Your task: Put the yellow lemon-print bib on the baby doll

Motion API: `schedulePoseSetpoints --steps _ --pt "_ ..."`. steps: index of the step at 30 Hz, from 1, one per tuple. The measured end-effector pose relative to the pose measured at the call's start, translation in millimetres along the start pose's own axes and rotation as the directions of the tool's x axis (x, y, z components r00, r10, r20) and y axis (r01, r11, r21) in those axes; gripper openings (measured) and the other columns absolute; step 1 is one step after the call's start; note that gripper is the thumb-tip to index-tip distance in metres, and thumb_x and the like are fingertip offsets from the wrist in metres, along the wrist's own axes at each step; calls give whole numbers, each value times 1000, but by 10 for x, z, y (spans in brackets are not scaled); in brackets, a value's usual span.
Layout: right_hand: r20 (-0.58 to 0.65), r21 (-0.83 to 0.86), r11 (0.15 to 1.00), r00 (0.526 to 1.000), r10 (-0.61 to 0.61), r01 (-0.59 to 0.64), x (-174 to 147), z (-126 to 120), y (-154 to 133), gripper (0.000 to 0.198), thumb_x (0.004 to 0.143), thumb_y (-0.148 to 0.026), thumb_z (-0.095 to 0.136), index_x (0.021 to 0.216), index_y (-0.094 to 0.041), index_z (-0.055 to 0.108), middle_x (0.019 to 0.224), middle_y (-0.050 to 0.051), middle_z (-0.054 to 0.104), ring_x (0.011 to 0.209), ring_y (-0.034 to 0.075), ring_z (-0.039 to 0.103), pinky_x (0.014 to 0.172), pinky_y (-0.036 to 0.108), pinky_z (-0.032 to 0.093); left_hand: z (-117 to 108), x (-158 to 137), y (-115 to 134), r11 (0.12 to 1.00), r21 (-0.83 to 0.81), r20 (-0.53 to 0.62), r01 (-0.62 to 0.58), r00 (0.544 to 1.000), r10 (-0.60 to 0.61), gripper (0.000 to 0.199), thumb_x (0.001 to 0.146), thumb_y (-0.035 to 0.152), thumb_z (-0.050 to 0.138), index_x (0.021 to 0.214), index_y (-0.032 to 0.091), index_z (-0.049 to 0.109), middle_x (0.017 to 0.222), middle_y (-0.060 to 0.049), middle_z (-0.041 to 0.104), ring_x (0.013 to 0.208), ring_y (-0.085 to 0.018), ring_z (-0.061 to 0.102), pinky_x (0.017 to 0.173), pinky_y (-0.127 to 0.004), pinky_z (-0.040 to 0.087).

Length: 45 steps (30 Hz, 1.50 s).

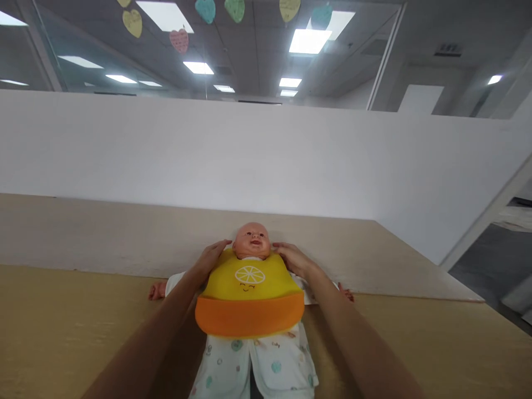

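A baby doll lies on its back in the middle, its head pointing away from me and its arms spread wide. Over its chest is a yellow silicone bib with a white citrus slice, a smiling face and an orange catch pocket. White printed clothing covers the doll's lower body. My left hand rests at the bib's upper left edge, fingers stretched toward the doll's neck. On the other side, my right hand lies at the upper right edge with fingers extended. What the undersides of my fingers touch is hidden.
The doll lies on a tan surface, with a paler wooden strip behind its shoulders. Beyond stands a white wall topped by glass panels with paper hearts. A darker floor area shows past the right edge.
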State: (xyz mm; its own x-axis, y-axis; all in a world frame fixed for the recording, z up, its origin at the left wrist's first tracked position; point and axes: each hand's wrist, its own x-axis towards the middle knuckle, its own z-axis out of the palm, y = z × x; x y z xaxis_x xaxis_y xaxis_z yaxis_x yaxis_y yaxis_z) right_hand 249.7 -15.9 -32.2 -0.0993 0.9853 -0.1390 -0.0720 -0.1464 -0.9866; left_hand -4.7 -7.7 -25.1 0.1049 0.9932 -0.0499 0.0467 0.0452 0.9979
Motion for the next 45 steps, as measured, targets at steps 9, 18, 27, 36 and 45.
schedulePoseSetpoints --steps 9,18,27,36,45 --pt "25 90 995 998 -54 52 -804 -78 -88 43 57 -21 71 99 -16 65 84 4 70 79 16 64 71 23 46 -111 -498 118 982 -157 122 105 989 -87 18 57 30 71 64 15 65 59 0 63 57 -14 56 53 -24 40" --pt "-106 99 993 993 -60 70 -823 104 -227 27 53 -21 71 78 -15 68 71 3 69 64 14 62 61 23 46 -47 -672 347 965 -237 55 115 993 -105 28 54 30 79 77 15 71 76 -6 73 70 -17 65 64 -25 49" --pt "-159 32 999 986 -38 44 -630 37 -153 21 54 -18 65 74 -15 69 72 4 70 63 15 62 60 24 47 64 -477 149 988 -148 -94 53 993 -67 29 50 33 76 73 14 74 77 -7 73 73 -20 65 71 -31 50" --pt "-186 -169 986 982 -45 14 -677 2 -219 19 53 -19 63 70 -15 72 71 4 69 66 15 60 60 23 43 67 -711 214 997 -74 -85 27 996 -34 28 52 36 69 72 18 75 89 -6 75 93 -26 64 84 -32 49" --pt "-86 -332 929 975 -205 166 -540 -42 -46 24 55 -32 59 67 -15 71 73 4 69 71 17 59 67 26 43 87 -844 141 994 2 -140 -106 985 106 36 64 42 63 86 16 75 111 -9 70 113 -27 58 103 -35 39"
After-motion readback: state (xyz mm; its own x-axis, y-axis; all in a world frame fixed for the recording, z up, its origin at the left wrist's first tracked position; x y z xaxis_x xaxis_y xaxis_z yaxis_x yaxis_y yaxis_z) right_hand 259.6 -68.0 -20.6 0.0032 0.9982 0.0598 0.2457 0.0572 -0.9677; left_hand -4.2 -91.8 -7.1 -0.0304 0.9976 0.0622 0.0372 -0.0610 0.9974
